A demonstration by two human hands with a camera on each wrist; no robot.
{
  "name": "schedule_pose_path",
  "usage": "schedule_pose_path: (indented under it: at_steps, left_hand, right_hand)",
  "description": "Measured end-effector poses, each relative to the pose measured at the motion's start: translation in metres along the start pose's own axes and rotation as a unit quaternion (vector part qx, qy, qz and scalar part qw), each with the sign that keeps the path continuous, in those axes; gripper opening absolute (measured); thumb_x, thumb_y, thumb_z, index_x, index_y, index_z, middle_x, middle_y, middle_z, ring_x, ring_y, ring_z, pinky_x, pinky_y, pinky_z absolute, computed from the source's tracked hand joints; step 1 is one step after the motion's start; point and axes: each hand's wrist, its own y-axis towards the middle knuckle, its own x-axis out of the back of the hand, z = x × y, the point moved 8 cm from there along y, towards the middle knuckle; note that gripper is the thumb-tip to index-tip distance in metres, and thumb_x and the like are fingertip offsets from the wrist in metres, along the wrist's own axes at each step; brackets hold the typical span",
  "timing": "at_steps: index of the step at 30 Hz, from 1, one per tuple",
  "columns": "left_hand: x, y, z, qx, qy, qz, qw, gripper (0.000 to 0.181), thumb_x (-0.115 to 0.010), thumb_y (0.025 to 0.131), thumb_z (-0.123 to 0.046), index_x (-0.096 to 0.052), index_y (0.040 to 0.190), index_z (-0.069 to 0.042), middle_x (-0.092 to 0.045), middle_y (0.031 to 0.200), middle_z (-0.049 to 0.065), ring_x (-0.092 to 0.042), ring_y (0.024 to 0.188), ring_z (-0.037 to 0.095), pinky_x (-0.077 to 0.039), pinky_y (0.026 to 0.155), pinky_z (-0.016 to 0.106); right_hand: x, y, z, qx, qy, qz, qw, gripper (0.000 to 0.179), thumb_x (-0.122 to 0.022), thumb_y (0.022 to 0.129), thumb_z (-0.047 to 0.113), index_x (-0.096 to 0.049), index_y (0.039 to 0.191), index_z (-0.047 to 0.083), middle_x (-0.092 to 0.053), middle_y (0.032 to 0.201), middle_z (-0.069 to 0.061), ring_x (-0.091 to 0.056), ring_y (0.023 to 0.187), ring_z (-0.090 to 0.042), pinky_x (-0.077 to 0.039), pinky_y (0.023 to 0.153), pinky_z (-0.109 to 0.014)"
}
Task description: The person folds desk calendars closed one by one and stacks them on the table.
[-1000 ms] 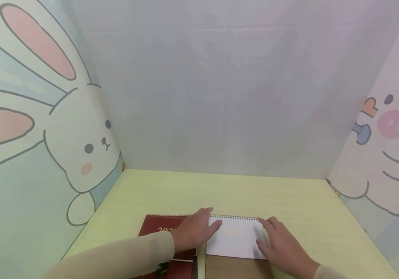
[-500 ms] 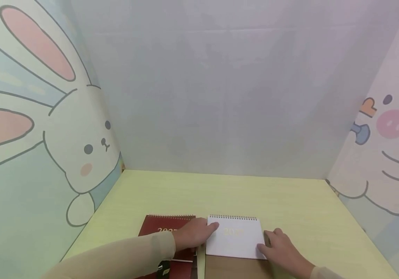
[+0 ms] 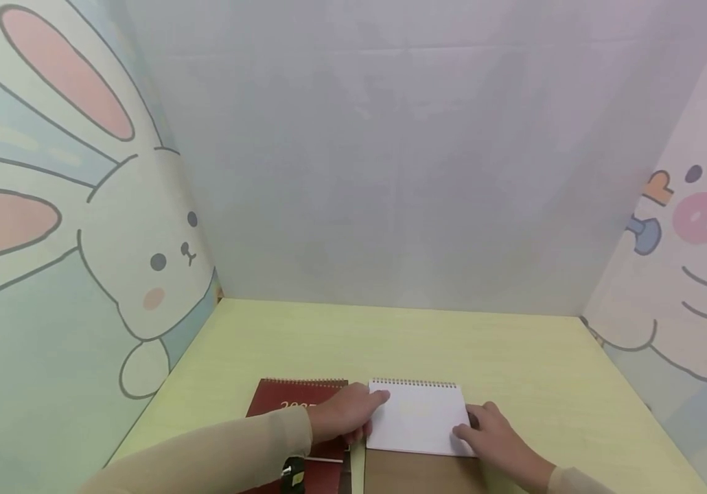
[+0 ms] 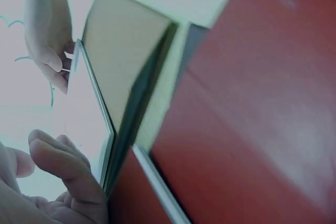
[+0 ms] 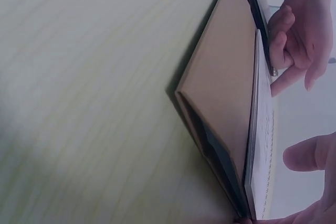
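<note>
A white spiral-bound desk calendar [image 3: 418, 420] lies in front of me, its coil along the far edge, over a brown board base [image 3: 423, 473]. My left hand [image 3: 342, 412] holds its left edge, thumb over the upper left corner and the other fingers bent down beside it. At the opposite edge, my right hand [image 3: 502, 439] pinches the page side, thumb on top near the lower right corner. The right wrist view shows a dark gap in the folded base [image 5: 215, 87] beneath the pages.
Left of it lies a red spiral desk calendar [image 3: 285, 396] with gold numerals, partly under my left forearm. A narrow strip of pale table [image 3: 358, 470] separates the two. A grey backdrop [image 3: 390, 171] and cartoon-printed side panels [image 3: 143, 274] enclose the table.
My right hand has come down from the upper right corner to the lower right edge. Left fingers have dropped from the coil to the left edge. Gold numerals on the white page no longer show.
</note>
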Motion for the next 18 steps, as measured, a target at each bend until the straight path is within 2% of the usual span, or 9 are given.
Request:
schedule_pose_path:
  at_steps: [4,7,9,11,13,14,16,17,18]
  left_hand:
    - [-0.001,0.001,0.000,0.005,-0.031,-0.007,0.9995,0.061,-0.061,0.118,-0.045,-0.061,0.067,-0.012,-0.051,0.053,-0.006,-0.041,0.044,0.008,-0.038,0.043,0.022]
    - [0.001,0.001,-0.002,-0.006,-0.028,-0.019,0.9994,0.049,-0.062,0.117,-0.040,-0.070,0.083,-0.006,-0.052,0.057,-0.003,-0.044,0.047,0.011,-0.041,0.046,0.025]
    - [0.002,0.001,-0.006,-0.031,-0.009,-0.026,0.9992,0.039,-0.063,0.116,-0.035,-0.079,0.109,-0.001,-0.071,0.076,0.001,-0.059,0.062,0.013,-0.056,0.059,0.032]
    - [0.003,0.001,-0.011,-0.055,0.019,-0.033,0.9978,0.042,-0.063,0.115,-0.031,-0.076,0.140,0.000,-0.084,0.108,0.009,-0.072,0.086,0.018,-0.068,0.082,0.045]
    - [0.004,0.000,-0.016,-0.081,0.043,-0.038,0.9951,0.052,-0.065,0.112,-0.025,-0.066,0.159,-0.001,-0.082,0.140,0.015,-0.075,0.110,0.023,-0.068,0.105,0.056]
    - [0.004,-0.001,-0.018,-0.090,0.057,-0.041,0.9935,0.057,-0.065,0.111,-0.023,-0.063,0.163,0.000,-0.076,0.151,0.016,-0.072,0.120,0.025,-0.064,0.114,0.059]
    - [0.004,-0.003,-0.020,-0.099,0.078,-0.047,0.9910,0.063,-0.065,0.109,-0.019,-0.057,0.166,0.005,-0.071,0.145,0.019,-0.068,0.119,0.029,-0.062,0.110,0.057]
    - [0.004,-0.004,-0.021,-0.103,0.083,-0.048,0.9900,0.065,-0.065,0.108,-0.018,-0.054,0.167,0.008,-0.067,0.139,0.018,-0.065,0.117,0.029,-0.061,0.106,0.053]
    - [0.004,-0.004,-0.022,-0.108,0.085,-0.049,0.9893,0.066,-0.065,0.108,-0.016,-0.053,0.168,0.009,-0.062,0.132,0.015,-0.062,0.112,0.028,-0.059,0.101,0.049]
  right_hand:
    - [0.000,0.000,-0.001,-0.007,0.019,-0.006,0.9998,0.057,-0.077,0.097,0.020,-0.073,0.140,-0.017,-0.061,0.114,-0.017,-0.052,0.108,-0.027,-0.050,0.089,-0.036]
    - [0.000,-0.002,0.000,-0.002,0.031,-0.015,0.9994,0.061,-0.078,0.097,0.016,-0.069,0.144,-0.020,-0.065,0.122,-0.021,-0.058,0.111,-0.028,-0.056,0.091,-0.036]
    - [0.000,-0.004,0.002,0.002,0.057,-0.015,0.9983,0.062,-0.078,0.097,0.012,-0.065,0.147,-0.021,-0.070,0.128,-0.023,-0.064,0.110,-0.027,-0.060,0.088,-0.034]
    - [0.000,-0.005,0.004,0.005,0.088,-0.014,0.9960,0.065,-0.078,0.096,0.008,-0.060,0.152,-0.021,-0.073,0.133,-0.024,-0.067,0.107,-0.024,-0.062,0.081,-0.031]
    - [-0.001,-0.006,0.006,0.009,0.112,-0.009,0.9937,0.068,-0.076,0.096,0.004,-0.056,0.156,-0.020,-0.073,0.138,-0.025,-0.070,0.105,-0.025,-0.062,0.075,-0.030]
    - [0.000,-0.006,0.007,0.015,0.112,-0.009,0.9935,0.070,-0.075,0.096,0.003,-0.053,0.159,-0.021,-0.073,0.143,-0.027,-0.071,0.108,-0.026,-0.064,0.077,-0.032]
    - [-0.001,-0.007,0.008,0.021,0.099,-0.005,0.9949,0.079,-0.071,0.097,0.002,-0.042,0.166,-0.024,-0.063,0.157,-0.038,-0.073,0.126,-0.041,-0.071,0.100,-0.041]
    - [-0.001,-0.008,0.008,0.025,0.093,-0.002,0.9954,0.083,-0.070,0.096,0.001,-0.037,0.168,-0.025,-0.056,0.162,-0.043,-0.070,0.137,-0.048,-0.068,0.114,-0.049]
    - [-0.001,-0.009,0.008,0.030,0.084,0.002,0.9960,0.086,-0.068,0.096,-0.001,-0.032,0.170,-0.027,-0.048,0.168,-0.047,-0.062,0.150,-0.056,-0.060,0.127,-0.058]
